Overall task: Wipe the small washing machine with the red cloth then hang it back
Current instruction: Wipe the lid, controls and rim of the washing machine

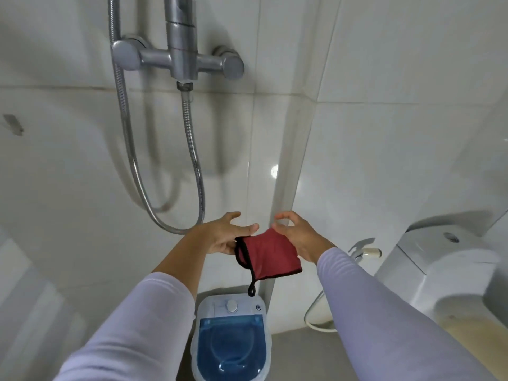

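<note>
A red cloth (268, 254) with black edging and a dangling black loop hangs in the air between both hands, well above the small washing machine (232, 339). That machine is white with a blue see-through lid and a round knob, standing on the floor by the wall. My left hand (224, 235) holds the cloth's left edge with its fingers spread. My right hand (298, 237) pinches the upper right corner. Both sleeves are pale lilac.
A chrome shower mixer (180, 55) with two looping metal hoses (192, 149) is mounted on the white tiled wall ahead. A white toilet (450, 273) stands at the right, with a bidet sprayer (365, 250) and its hose beside it.
</note>
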`<control>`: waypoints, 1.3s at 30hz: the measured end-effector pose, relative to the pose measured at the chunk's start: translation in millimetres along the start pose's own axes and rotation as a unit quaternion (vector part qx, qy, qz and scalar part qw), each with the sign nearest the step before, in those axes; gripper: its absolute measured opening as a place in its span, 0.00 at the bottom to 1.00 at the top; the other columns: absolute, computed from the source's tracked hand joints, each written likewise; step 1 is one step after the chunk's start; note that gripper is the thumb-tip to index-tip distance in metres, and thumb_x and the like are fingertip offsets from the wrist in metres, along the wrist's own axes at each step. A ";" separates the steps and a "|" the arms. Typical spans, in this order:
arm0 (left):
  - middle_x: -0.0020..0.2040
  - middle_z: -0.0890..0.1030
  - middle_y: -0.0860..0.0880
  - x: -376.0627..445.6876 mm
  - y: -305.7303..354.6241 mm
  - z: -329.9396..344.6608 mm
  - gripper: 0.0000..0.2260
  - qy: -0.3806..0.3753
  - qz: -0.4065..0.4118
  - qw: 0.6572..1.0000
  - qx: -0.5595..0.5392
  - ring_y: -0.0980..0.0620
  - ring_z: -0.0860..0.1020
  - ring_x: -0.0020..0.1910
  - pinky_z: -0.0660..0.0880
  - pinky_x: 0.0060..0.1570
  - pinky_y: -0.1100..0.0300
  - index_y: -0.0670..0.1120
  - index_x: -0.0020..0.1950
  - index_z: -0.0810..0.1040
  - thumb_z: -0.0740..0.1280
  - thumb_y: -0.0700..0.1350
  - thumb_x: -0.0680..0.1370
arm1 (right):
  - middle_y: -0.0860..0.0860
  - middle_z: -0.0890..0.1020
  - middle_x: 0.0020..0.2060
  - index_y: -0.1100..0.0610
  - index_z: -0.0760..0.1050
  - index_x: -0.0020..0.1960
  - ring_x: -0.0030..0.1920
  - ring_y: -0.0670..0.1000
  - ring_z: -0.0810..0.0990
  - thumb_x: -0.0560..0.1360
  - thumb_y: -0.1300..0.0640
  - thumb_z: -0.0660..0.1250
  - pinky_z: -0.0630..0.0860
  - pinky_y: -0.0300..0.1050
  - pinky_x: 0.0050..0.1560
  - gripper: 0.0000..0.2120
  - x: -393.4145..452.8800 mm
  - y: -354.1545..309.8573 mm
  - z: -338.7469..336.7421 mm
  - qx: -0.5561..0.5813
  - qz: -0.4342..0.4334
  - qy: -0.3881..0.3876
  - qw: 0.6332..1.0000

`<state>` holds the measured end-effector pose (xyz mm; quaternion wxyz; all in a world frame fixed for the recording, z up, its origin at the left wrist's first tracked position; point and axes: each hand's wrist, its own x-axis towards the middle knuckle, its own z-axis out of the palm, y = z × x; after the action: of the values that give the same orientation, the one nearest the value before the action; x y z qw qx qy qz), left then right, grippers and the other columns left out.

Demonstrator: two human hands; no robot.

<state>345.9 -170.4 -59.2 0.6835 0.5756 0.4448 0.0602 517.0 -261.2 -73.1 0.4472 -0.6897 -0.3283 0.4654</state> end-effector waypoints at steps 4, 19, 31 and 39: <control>0.63 0.76 0.43 54.6 -41.0 28.1 0.30 -0.004 -0.004 0.997 0.072 0.49 0.79 0.53 0.77 0.49 0.60 0.50 0.65 0.72 0.77 0.36 0.66 | 0.55 0.79 0.57 0.53 0.73 0.63 0.58 0.55 0.79 0.69 0.62 0.73 0.73 0.50 0.64 0.23 31.4 62.3 -27.6 -0.016 0.063 -0.097 0.993; 0.41 0.83 0.55 224.3 -231.5 9.3 0.06 0.118 0.056 0.916 0.381 0.56 0.75 0.40 0.69 0.37 0.65 0.52 0.42 0.80 0.71 0.53 0.71 | 0.52 0.80 0.40 0.54 0.78 0.42 0.42 0.52 0.78 0.65 0.51 0.75 0.72 0.43 0.45 0.10 158.2 290.6 29.3 -0.179 -0.013 -0.039 0.983; 0.50 0.82 0.48 260.1 -333.0 38.2 0.18 0.163 0.223 0.928 0.252 0.50 0.79 0.51 0.74 0.53 0.56 0.48 0.45 0.78 0.66 0.64 0.72 | 0.55 0.81 0.44 0.56 0.78 0.42 0.45 0.55 0.80 0.73 0.56 0.66 0.77 0.46 0.49 0.04 165.4 379.1 67.4 -0.018 -0.135 0.138 0.981; 0.62 0.79 0.42 211.3 -333.1 75.8 0.26 0.067 0.225 0.954 0.187 0.47 0.77 0.60 0.68 0.68 0.51 0.41 0.63 0.77 0.48 0.56 0.82 | 0.57 0.82 0.56 0.57 0.76 0.57 0.57 0.58 0.81 0.73 0.39 0.63 0.76 0.54 0.61 0.23 132.5 381.6 62.5 0.161 -0.066 -0.037 0.984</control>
<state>380.2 -210.3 -457.4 0.5012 0.7728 0.3519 0.1664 519.1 -273.3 -481.6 0.5698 -0.5673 -0.3102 0.5072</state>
